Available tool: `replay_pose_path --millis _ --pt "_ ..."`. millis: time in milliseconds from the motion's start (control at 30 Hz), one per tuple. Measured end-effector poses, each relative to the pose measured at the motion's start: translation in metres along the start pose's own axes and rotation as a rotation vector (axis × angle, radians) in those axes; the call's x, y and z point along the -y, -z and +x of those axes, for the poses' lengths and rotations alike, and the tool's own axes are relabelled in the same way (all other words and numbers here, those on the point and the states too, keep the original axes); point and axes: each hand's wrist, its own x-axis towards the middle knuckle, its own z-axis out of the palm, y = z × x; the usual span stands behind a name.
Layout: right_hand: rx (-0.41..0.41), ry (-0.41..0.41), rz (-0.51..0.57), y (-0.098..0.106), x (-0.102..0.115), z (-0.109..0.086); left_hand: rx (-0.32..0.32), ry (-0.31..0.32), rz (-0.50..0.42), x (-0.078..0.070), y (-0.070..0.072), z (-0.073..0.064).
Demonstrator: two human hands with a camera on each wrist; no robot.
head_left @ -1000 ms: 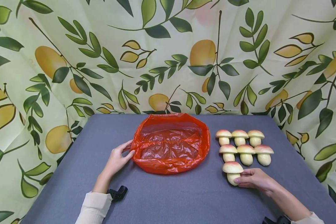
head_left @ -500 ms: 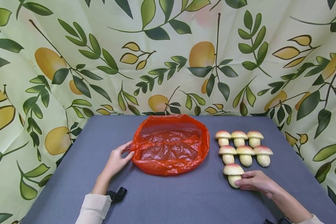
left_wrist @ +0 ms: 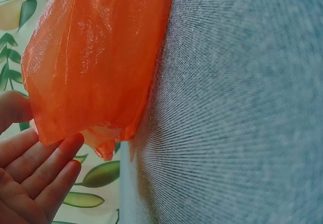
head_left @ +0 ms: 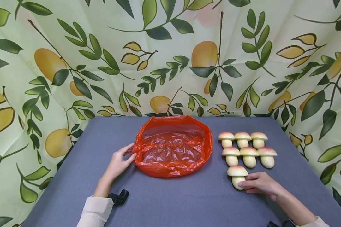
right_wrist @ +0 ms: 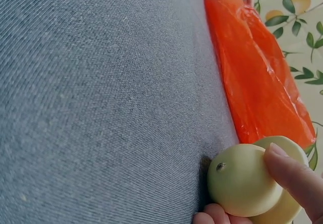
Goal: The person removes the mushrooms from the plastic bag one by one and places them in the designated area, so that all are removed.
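Note:
A red plastic bag (head_left: 170,171) stands with its mouth spread wide, in the middle of the table. At its left side my left hand (head_left: 120,160) pinches the edge between thumb and fingers; the left wrist view shows the fingers (left_wrist: 63,156) against the bag's thin film. My right hand (head_left: 260,183) holds a toy-like mushroom (head_left: 237,176), pale with a reddish cap, by its stem. The right wrist view shows the thumb on one side of the stem (right_wrist: 242,178) and fingertips below. Several similar mushrooms (head_left: 249,157) lie in two rows just beyond.
Grey-blue cloth covers the table (head_left: 170,201). A leaf-and-fruit patterned curtain (head_left: 170,63) hangs behind the table and along its sides. A black wrist strap piece (head_left: 120,196) juts from the left wrist.
My right hand and the mushroom in it have shifted very slightly to the right. The left hand, the bag and the other mushrooms hold their places.

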Motion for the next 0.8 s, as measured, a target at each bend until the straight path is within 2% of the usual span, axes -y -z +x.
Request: replay_pose_path --millis 533,800 --pt "-0.023 -0.009 -0.065 -0.002 0.005 0.0 0.018 0.027 -0.008 0.003 -0.001 0.002" --pt "-0.047 -0.013 -0.098 0.007 0.014 -0.001 -0.011 0.023 -0.058 0.004 0.003 0.006"
